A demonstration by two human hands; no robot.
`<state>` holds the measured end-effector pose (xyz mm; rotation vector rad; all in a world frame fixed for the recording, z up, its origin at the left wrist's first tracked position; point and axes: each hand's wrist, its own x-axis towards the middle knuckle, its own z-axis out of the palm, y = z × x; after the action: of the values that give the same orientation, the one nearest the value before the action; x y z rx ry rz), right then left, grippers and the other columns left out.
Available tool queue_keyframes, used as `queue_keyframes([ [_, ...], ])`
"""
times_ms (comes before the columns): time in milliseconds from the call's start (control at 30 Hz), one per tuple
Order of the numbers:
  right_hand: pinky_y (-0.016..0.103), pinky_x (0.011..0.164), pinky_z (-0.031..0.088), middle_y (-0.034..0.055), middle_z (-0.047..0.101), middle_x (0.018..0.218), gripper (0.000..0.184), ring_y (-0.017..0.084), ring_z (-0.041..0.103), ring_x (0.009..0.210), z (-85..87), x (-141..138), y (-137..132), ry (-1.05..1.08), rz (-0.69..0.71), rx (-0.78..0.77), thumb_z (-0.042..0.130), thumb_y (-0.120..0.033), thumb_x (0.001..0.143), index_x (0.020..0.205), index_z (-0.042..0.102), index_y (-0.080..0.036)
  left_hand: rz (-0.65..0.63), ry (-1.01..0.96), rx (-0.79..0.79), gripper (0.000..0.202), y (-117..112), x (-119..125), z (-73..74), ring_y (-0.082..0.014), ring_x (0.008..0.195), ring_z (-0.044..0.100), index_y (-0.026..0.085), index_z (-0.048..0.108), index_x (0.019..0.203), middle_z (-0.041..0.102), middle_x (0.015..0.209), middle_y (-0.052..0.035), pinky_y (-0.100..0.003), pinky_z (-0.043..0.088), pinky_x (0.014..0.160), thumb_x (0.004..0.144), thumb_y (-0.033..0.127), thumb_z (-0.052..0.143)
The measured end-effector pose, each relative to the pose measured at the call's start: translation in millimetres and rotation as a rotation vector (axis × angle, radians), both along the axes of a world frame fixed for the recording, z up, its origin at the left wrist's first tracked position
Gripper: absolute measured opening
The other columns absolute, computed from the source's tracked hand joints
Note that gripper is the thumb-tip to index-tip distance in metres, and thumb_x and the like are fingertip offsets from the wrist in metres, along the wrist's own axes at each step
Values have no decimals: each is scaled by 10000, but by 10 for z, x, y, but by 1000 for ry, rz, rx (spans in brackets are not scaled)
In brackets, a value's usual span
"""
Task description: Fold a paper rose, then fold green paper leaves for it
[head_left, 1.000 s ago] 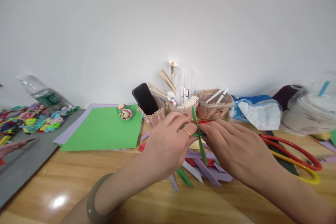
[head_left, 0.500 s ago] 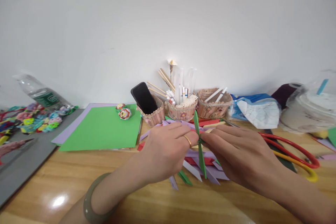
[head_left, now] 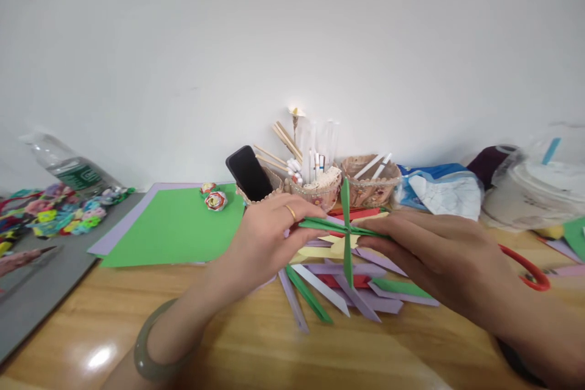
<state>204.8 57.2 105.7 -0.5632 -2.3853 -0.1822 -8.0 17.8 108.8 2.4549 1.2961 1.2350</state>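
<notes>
A green folded-paper cross [head_left: 346, 228], made of pointed strips, hangs above the wooden table [head_left: 256, 341]. My left hand [head_left: 265, 241], with a gold ring and a jade bangle on the wrist, pinches its left arm. From the right, my right hand [head_left: 439, 256] pinches the other arm. One strip stands upright and one lies level between my fingers. Under my hands lies a heap of folded pointed strips [head_left: 338, 289] in purple, green, white and red.
Green and purple paper sheets [head_left: 176, 225] lie at the left with small paper roses [head_left: 216, 199]. Behind are a phone [head_left: 249, 173] in a stick holder, baskets of sticks and pens [head_left: 315, 180], a plastic bag [head_left: 441, 192], a lidded cup [head_left: 534, 192] and a red ring [head_left: 530, 268].
My hands moved apart, and the level green strips now show between them, forming a cross with the upright one. The view shifted slightly.
</notes>
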Motion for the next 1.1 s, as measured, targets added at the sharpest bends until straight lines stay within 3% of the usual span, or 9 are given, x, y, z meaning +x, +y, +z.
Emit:
queue_keyframes([
  [133, 227, 437, 346, -7, 606, 582, 216, 102, 532, 458, 40, 11, -14, -18, 28, 21, 431, -250, 903, 791, 597, -169, -36, -113, -89, 72, -45, 7, 43, -150, 724, 621, 195, 653, 817, 689, 768, -35, -283, 492, 658, 776, 212, 596],
  [300, 195, 458, 397, 22, 664, 711, 297, 90, 583, 522, 29, 11, 29, 13, 51, -46, 391, -364, 914, 959, 576, -137, -9, -353, -425, 72, -19, 7, 85, -135, 701, 622, 172, 681, 777, 691, 774, -31, -245, 499, 620, 718, 204, 657],
  [433, 195, 429, 386, -9, 658, 642, 327, 83, 558, 461, 10, 8, 51, 39, 5, -60, 383, -413, 904, 911, 595, -164, 17, -572, -612, 174, 35, -11, 65, -139, 696, 636, 147, 676, 779, 695, 777, -32, -251, 517, 644, 637, 234, 726],
  [600, 194, 414, 365, -27, 618, 543, 303, 80, 540, 427, 1, 1, 56, 64, -15, -20, 402, -384, 906, 858, 608, -167, -27, -641, -562, 137, 55, -25, 16, -124, 683, 621, 158, 682, 733, 686, 750, -18, -242, 500, 636, 616, 201, 738],
  [767, 202, 439, 365, -18, 605, 540, 225, 86, 531, 439, -47, 60, 21, 59, 49, -20, 427, -263, 909, 794, 598, -175, -73, -495, -405, 86, 15, -12, -25, -140, 666, 576, 142, 679, 682, 654, 676, -39, -265, 446, 605, 654, 217, 712],
  [867, 200, 452, 375, 0, 608, 570, 193, 96, 534, 471, -139, 127, -37, 41, 91, -210, 438, -261, 895, 828, 599, -176, -101, -368, -596, 146, 8, -36, -85, -135, 692, 569, 139, 663, 753, 654, 743, -44, -251, 437, 616, 692, 271, 680],
  [1000, 213, 548, 447, 36, 683, 765, 154, 133, 615, 628, -328, 168, -161, -69, 56, -607, 507, -281, 850, 914, 612, -189, -368, -399, -1010, 364, -3, -106, -265, -169, 886, 582, 165, 596, 990, 608, 1043, -83, -269, 463, 725, 692, 359, 671],
  [1100, 224, 566, 466, 37, 690, 817, 199, 136, 618, 635, -477, 140, -270, -92, 27, -778, 532, -292, 832, 986, 610, -192, -298, -530, -1139, 428, -47, -104, -426, -171, 871, 594, 173, 587, 1055, 605, 1070, -101, -267, 472, 704, 763, 483, 547],
])
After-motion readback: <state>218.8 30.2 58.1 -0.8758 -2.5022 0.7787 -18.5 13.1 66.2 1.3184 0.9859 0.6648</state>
